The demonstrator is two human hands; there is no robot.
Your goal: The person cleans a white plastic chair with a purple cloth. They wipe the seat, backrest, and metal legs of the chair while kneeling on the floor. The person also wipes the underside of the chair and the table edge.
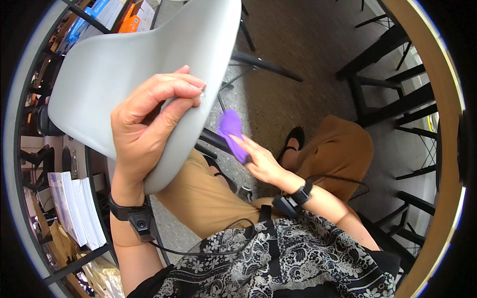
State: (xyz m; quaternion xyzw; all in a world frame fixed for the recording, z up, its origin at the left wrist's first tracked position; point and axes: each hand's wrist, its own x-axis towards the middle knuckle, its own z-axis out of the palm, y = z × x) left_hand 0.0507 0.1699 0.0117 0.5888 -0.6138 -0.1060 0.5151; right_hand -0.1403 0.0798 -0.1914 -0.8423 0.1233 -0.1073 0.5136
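A light grey moulded chair [109,59] leans tipped in front of me, its black legs reaching to the right. My left hand [149,111] is over the chair shell close to its right edge, thumb and fingers pinched together. A small whitish, shiny bit shows at those fingertips, too small to name. My right hand [261,161] grips a purple cloth [231,124], bunched and slightly blurred. The cloth lies by a black chair leg [216,140] below the shell; whether it touches the leg is unclear.
Left of me, a black-framed shelf holds white books [79,208] and an orange box [130,24]. Black-legged furniture [382,104] stands to the right, beside a wooden edge [442,84]. My knees flank the chair leg. A black cable [208,254] hangs across my lap.
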